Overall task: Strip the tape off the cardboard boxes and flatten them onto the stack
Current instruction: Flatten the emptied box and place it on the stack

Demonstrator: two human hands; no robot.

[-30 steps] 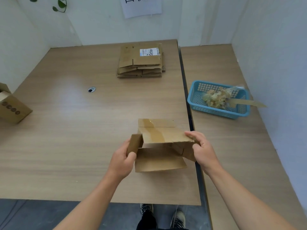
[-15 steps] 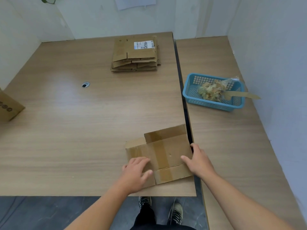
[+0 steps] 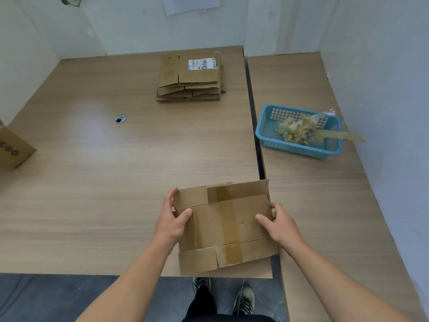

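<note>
Flattened cardboard box (image 3: pixel 227 226) at the near edge of the desk (image 3: pixel 92 182), far right corner reaching over the gap to the neighbouring desk. Plain brown, collapsed to one flat panel, flaps spread at the far and near ends. Darker glossy band down the middle of the panel and onto both flaps; tape or only its mark, cannot tell. Small hole just right of the band. Resting on the desk or raised just off it: cannot tell.

Left hand (image 3: pixel 170 223) at the box's left edge, thumb laid on the top face, fingers (image 3: pixel 170 197) curled round the edge, grasping it. Right hand (image 3: pixel 278 223) at the right edge, thumb on top, fingers wrapped behind the edge, grasping likewise. Both forearms stretched forward.

Stack (image 3: pixel 190 77) of flattened boxes at the far side of the desk, well apart from the held box. Blue basket (image 3: pixel 299 148) with crumpled tape (image 3: pixel 297 131) inside, on the neighbouring desk.
</note>
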